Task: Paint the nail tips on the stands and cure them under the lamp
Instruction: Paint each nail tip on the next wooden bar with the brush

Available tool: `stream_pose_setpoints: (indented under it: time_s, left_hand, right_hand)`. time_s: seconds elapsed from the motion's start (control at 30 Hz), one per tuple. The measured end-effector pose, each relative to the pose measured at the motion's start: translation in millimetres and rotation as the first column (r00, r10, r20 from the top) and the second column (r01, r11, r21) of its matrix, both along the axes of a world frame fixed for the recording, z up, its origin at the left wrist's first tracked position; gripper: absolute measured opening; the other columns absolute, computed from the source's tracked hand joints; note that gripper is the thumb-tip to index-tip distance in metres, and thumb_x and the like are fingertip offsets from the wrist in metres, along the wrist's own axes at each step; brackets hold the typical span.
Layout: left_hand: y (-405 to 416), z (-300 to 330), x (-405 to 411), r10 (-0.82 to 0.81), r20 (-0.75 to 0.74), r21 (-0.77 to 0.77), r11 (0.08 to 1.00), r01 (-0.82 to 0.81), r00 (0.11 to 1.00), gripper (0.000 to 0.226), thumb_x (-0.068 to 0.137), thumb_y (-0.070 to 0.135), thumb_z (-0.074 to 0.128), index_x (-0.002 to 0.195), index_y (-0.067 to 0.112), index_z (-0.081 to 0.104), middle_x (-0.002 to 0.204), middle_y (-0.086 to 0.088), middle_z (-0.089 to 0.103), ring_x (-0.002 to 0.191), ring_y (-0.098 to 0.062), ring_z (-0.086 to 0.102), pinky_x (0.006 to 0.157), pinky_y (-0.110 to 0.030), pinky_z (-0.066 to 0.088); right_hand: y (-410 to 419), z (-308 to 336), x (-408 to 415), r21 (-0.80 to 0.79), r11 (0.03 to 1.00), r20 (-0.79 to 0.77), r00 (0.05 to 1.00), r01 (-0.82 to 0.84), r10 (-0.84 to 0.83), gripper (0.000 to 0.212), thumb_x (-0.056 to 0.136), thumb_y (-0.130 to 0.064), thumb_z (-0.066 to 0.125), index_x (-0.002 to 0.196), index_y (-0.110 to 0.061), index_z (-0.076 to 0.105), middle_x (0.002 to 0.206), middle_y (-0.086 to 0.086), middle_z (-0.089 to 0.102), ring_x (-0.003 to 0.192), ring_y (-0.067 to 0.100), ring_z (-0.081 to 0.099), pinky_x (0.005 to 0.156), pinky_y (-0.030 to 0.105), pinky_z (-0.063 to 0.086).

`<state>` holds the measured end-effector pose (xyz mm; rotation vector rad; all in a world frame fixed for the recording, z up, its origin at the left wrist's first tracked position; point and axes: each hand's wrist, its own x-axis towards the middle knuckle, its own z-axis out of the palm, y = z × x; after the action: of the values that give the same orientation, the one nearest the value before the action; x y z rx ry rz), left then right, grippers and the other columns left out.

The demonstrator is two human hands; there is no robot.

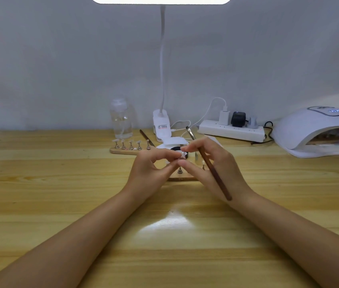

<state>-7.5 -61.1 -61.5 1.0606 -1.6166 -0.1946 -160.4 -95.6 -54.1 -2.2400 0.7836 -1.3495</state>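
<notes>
l hand (149, 165) pinches nail tip (182, 156), prob | r hand (208, 163) grips brush (208, 163) | hands hide near stand (180, 170)

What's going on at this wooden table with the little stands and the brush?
A person is working on fake nails. The left hand pinches a small clear nail tip, and the right hand meets it while holding a long brown wooden brush. Further back, a wooden base with five nail tips on metal stands waits. The white dome-shaped curing lamp sits at the right.
</notes>
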Motion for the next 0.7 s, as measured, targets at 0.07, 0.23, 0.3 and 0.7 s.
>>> stream_pose_setpoints:
  time_s: [0.07,0.23,0.3,0.7]
  left_hand:
    - [0,0,0,-0.011,-0.002,0.000,1.000,0.011,1.000,0.021,0.072,0.022,0.066,0.093,0.017,0.068,0.075,0.013,0.066,0.071,0.001,0.062,0.070,-0.013,0.047]
    - [2,0,-1,0.000,0.048,0.009,1.000,0.000,0.999,0.019,0.072,0.030,0.066,0.089,0.022,0.069,0.076,0.009,0.068,0.076,-0.001,0.063,0.081,-0.023,0.047]
    - [1,0,-1,0.099,0.086,0.021,0.995,-0.101,0.991,0.028,0.067,0.040,0.067,0.093,0.029,0.066,0.089,0.014,0.068,0.091,-0.004,0.062,0.093,-0.044,0.042]
    - [-8,-6,8,0.099,0.154,0.450,0.879,-0.159,0.983,0.072,0.063,0.041,0.078,0.125,0.033,0.042,0.097,0.025,0.057,0.102,-0.003,0.052,0.104,-0.047,0.032]
  right_hand:
    - [0,0,1,-0.008,1.000,0.000,1.000,-0.008,0.008,0.020,0.077,-0.020,0.074,0.092,-0.017,0.061,0.086,-0.020,0.058,0.090,0.001,0.058,0.081,0.025,0.048]
    - [0,0,0,-0.022,1.000,0.033,0.999,-0.016,0.017,0.014,0.079,-0.016,0.071,0.087,-0.018,0.060,0.084,-0.016,0.060,0.086,0.002,0.060,0.074,0.023,0.050]
    - [-1,3,-1,-0.014,1.000,0.065,0.998,-0.014,0.015,0.016,0.079,-0.016,0.071,0.086,-0.022,0.058,0.085,-0.009,0.063,0.084,0.004,0.061,0.072,0.023,0.051]
    - [-31,4,-48,0.062,0.996,-0.131,0.990,0.064,-0.056,0.016,0.078,-0.012,0.072,0.084,-0.017,0.058,0.079,-0.003,0.065,0.070,0.001,0.064,0.066,0.012,0.051]
